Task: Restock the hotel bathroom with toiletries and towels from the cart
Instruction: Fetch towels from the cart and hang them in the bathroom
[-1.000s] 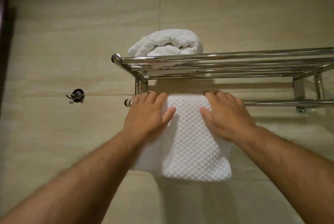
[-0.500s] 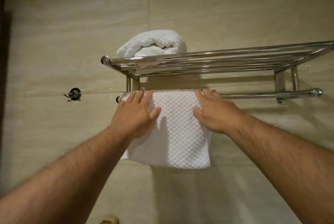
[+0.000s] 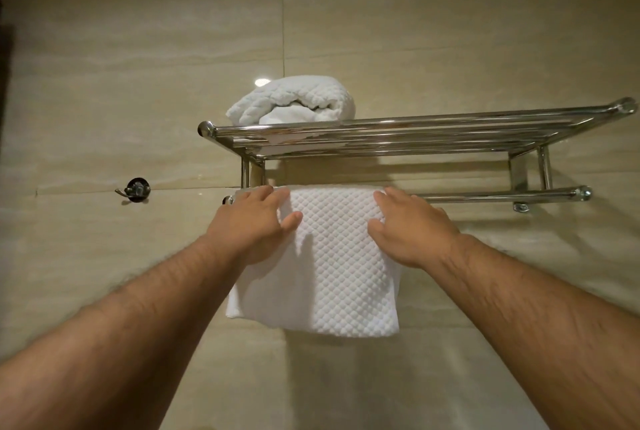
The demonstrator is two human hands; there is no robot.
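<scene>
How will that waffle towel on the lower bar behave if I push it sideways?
Probably floppy: the waffle towel drapes limp over the lower bar. Likely slides easily, since the bar is polished metal, and may bunch rather than shift whole.

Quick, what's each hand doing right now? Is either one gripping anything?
Left hand: open, fingers straight, resting flat on the white waffle towel draped over the lower rail.
Right hand: open, also flat on that towel, gripping nothing.

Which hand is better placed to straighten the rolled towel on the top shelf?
Left, probably: the left hand lies on the hanging towel almost beneath the rolled towel; the right hand sits further right.
</scene>
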